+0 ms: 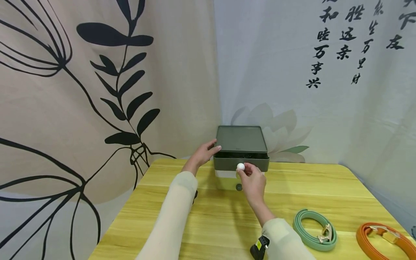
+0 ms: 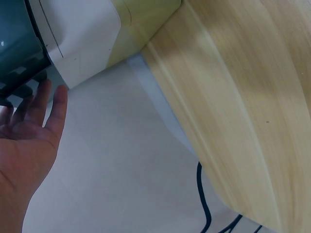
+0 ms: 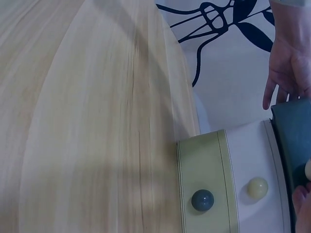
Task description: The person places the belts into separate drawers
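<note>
A small drawer box with a dark grey-green top stands at the table's far side. Its top drawer is pulled partly out, with a dark gap and blurred dark contents behind the front. My right hand pinches the white round knob of that drawer between thumb and fingers. Against the left side of the box rests my left hand, its fingers extended, some hidden by the box in the left wrist view. Below are a white drawer with a cream knob and a pale green drawer with a dark knob.
On the right of the wooden table lie a coiled green belt and a coiled orange belt, both with metal buckles. A curtain printed with dark plants hangs right behind the box. A black device sits at my right wrist.
</note>
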A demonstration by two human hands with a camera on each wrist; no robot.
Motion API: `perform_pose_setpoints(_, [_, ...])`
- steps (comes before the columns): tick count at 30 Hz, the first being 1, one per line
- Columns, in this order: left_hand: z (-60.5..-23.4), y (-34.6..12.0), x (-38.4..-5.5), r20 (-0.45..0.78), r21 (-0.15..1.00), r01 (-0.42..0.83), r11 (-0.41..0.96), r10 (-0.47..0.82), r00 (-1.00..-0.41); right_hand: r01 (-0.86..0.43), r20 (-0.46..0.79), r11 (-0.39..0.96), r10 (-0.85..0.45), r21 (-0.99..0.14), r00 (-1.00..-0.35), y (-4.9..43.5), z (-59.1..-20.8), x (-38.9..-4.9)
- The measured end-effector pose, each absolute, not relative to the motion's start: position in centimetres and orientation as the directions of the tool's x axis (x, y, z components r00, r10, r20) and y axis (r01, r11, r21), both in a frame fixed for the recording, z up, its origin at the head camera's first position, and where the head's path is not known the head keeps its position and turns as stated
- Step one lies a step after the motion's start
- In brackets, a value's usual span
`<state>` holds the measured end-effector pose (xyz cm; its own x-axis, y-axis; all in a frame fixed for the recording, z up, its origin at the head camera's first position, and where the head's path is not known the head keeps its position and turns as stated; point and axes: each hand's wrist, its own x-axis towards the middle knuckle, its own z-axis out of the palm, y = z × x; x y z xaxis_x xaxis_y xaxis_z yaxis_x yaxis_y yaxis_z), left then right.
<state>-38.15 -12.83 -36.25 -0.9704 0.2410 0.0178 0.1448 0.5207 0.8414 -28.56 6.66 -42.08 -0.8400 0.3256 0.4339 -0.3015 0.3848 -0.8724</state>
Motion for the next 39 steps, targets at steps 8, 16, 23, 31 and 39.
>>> perform_pose_setpoints(8, [-36.3, -13.0, -38.3, 0.024, 0.837, 0.152, 0.525, 0.242, -0.970, -0.287, 0.424, 0.397, 0.318, -0.872, -0.848, 6.5, -42.2, -29.0])
perform_pose_setpoints(16, [-36.3, -13.0, -38.1, 0.017, 0.828, 0.146, 0.542, 0.236, -0.972, -0.286, 0.422, 0.393, 0.323, -0.874, -0.847, 6.5, -42.1, -29.5])
perform_pose_setpoints(23, [-36.4, -13.0, -38.1, 0.019, 0.827, 0.146, 0.543, 0.232, -0.973, -0.290, 0.439, 0.418, 0.324, -0.861, -0.838, 6.4, -41.9, -29.8])
perform_pose_setpoints(31, [-36.2, -12.9, -38.0, 0.021, 0.836, 0.149, 0.528, 0.240, -0.971, -0.300, 0.454, 0.431, 0.318, -0.851, -0.832, 6.5, -42.0, -30.2])
perform_pose_setpoints(39, [-36.0, -12.8, -37.8, 0.016, 0.846, 0.145, 0.513, 0.248, -0.969, -0.302, 0.455, 0.430, 0.315, -0.851, -0.833, 6.6, -42.0, -30.7])
